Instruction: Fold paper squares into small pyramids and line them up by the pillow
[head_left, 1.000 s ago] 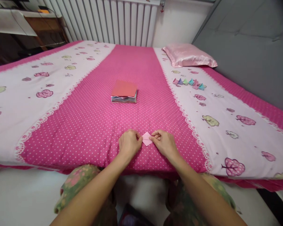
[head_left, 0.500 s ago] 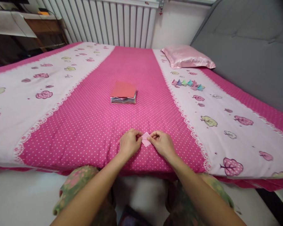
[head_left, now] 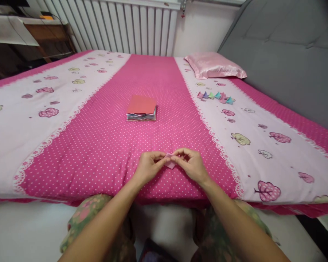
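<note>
Between my two hands, near the front edge of the bed, is a small pink folded paper [head_left: 170,165], turned as a diamond. My left hand [head_left: 149,165] pinches its left side with thumb and fingers. From the other side my right hand [head_left: 190,164] grips it, the thumb laid across the paper's middle. Both thumb tips nearly meet there and cover part of the folds. Farther off on the bed lies a stack of square paper [head_left: 141,105] with an orange-red sheet on top. To its right stands a row of several small folded paper pieces [head_left: 216,96] in pink, purple, green and blue.
The bed cover [head_left: 109,145] is pink with white dots and pale printed side bands. A pink satin pillow [head_left: 214,65] rests by the grey headboard [head_left: 284,54]. Behind the bed is a white radiator [head_left: 117,27]; a desk [head_left: 43,32] stands at the far left.
My thumbs have moved inward over the middle of the pink paper, and my fingers have come closer together around its upper edge. The view has shifted slightly.
</note>
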